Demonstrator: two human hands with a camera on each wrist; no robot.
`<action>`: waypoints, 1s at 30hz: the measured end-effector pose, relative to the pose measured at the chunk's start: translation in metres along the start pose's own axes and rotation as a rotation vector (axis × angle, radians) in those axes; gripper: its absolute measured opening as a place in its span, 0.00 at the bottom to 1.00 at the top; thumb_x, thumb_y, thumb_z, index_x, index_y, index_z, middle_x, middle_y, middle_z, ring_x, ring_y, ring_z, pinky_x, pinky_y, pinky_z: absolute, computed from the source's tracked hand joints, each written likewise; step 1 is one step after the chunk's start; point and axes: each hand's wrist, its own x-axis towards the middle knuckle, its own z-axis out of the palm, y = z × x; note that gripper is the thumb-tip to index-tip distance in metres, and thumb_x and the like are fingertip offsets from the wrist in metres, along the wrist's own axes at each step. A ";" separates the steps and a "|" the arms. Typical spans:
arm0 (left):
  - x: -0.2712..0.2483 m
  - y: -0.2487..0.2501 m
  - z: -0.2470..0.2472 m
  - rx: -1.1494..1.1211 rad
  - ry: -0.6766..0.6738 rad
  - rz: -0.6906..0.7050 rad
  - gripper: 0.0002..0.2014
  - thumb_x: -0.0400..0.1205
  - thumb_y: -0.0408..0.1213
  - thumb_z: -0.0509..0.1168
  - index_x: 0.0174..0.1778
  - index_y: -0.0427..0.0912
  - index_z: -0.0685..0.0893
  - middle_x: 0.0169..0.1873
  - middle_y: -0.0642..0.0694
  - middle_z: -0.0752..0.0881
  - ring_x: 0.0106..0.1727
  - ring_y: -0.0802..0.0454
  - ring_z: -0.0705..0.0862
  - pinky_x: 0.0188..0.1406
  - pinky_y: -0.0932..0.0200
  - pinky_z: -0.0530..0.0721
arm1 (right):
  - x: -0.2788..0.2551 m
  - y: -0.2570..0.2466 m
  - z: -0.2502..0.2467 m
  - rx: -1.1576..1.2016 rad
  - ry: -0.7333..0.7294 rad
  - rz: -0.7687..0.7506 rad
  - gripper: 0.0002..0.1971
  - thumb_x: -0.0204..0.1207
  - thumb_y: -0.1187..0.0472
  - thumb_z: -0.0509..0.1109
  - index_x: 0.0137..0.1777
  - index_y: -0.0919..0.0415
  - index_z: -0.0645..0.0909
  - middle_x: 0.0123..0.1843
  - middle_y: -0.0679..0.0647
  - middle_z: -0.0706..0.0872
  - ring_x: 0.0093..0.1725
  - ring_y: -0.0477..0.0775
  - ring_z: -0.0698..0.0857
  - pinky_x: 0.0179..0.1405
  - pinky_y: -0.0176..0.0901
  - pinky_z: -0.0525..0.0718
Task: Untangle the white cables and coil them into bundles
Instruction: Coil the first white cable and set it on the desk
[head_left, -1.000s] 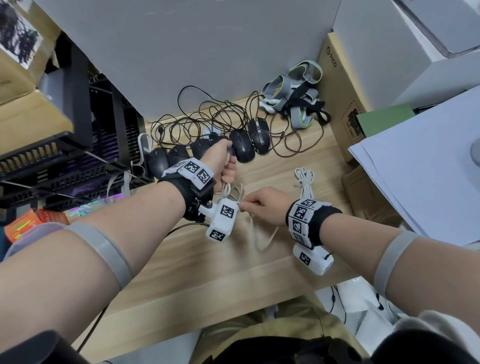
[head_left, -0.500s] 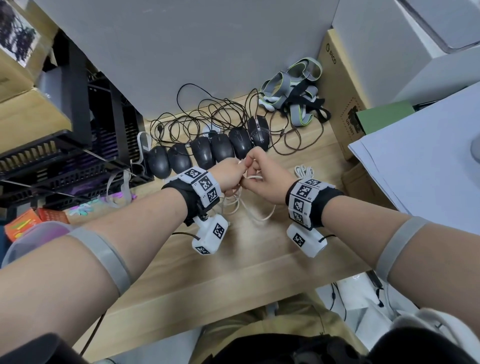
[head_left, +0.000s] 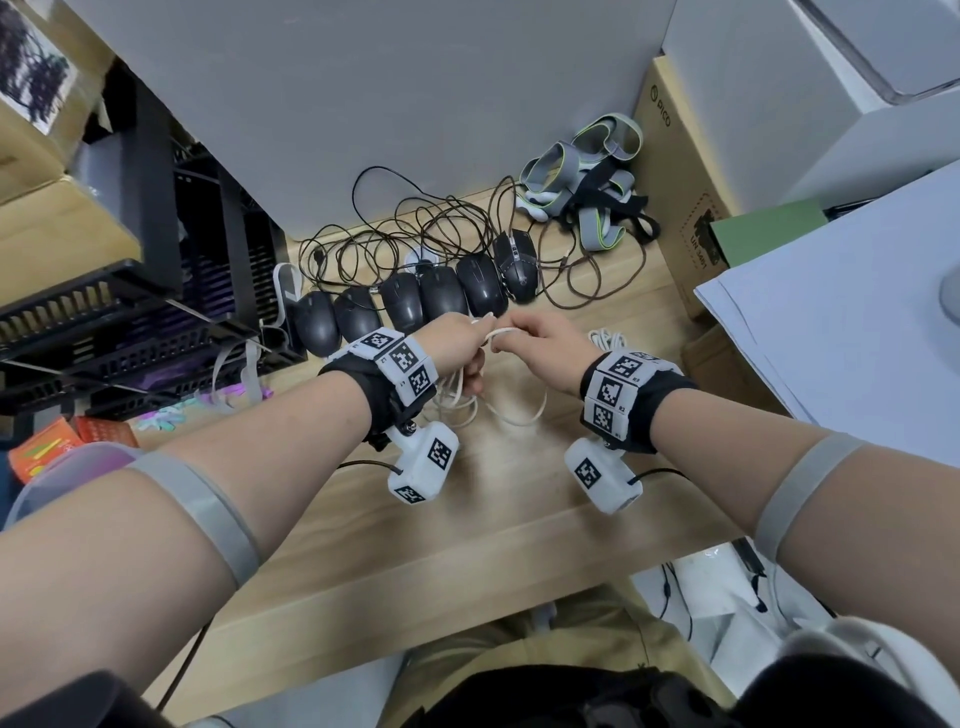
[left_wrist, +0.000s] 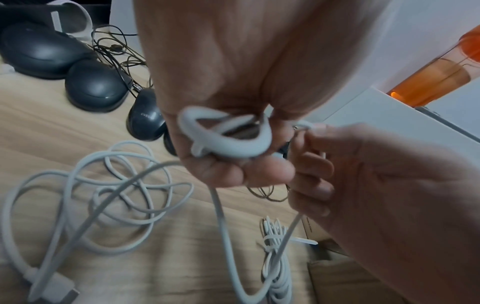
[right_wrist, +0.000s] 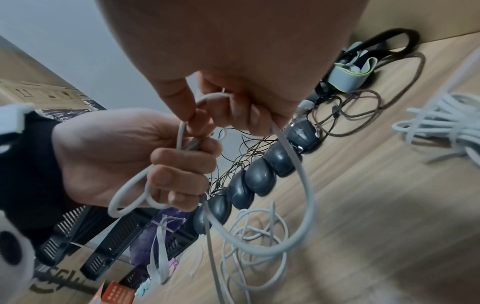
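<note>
A white cable (head_left: 500, 332) runs between my two hands above the wooden table (head_left: 467, 519). My left hand (head_left: 475, 358) grips small coiled loops of the white cable (left_wrist: 223, 133) in its curled fingers. My right hand (head_left: 506, 340) pinches the same cable (right_wrist: 207, 98) right beside the left hand (right_wrist: 155, 160). A slack loop (right_wrist: 306, 195) hangs below both hands. More loose white cable (left_wrist: 116, 185) lies tangled on the table under the left hand, ending in a plug (left_wrist: 59, 288). A tied white bundle (head_left: 608, 340) lies just right of my right hand.
A row of black mice (head_left: 415, 306) with tangled dark cords (head_left: 415, 228) lies just beyond the hands. Grey-green straps (head_left: 587, 176) and a cardboard box (head_left: 670, 171) sit at the back right. A black rack (head_left: 130, 312) stands left, stacked paper (head_left: 831, 322) right.
My right hand has moved up and away from me with the cable to meet the left hand near the mice. Both hands now work close together.
</note>
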 end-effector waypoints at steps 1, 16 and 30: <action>-0.001 0.001 0.002 -0.042 0.003 0.012 0.22 0.92 0.46 0.52 0.40 0.33 0.75 0.15 0.43 0.75 0.17 0.45 0.80 0.22 0.58 0.79 | 0.001 -0.001 0.001 0.009 -0.048 -0.012 0.09 0.78 0.67 0.66 0.38 0.67 0.84 0.35 0.52 0.85 0.40 0.44 0.83 0.52 0.41 0.79; -0.011 0.010 0.005 0.063 0.129 0.157 0.21 0.91 0.46 0.54 0.35 0.38 0.76 0.15 0.46 0.75 0.14 0.48 0.73 0.16 0.63 0.70 | 0.011 0.000 0.012 -0.182 -0.020 -0.026 0.14 0.78 0.72 0.55 0.62 0.64 0.60 0.40 0.56 0.80 0.40 0.58 0.82 0.43 0.54 0.80; -0.021 0.009 0.006 0.042 -0.083 -0.031 0.24 0.88 0.59 0.52 0.30 0.48 0.65 0.20 0.51 0.62 0.18 0.55 0.56 0.18 0.68 0.55 | 0.020 0.010 -0.007 -0.182 0.102 0.064 0.04 0.86 0.60 0.55 0.55 0.59 0.69 0.42 0.47 0.73 0.38 0.42 0.71 0.41 0.43 0.69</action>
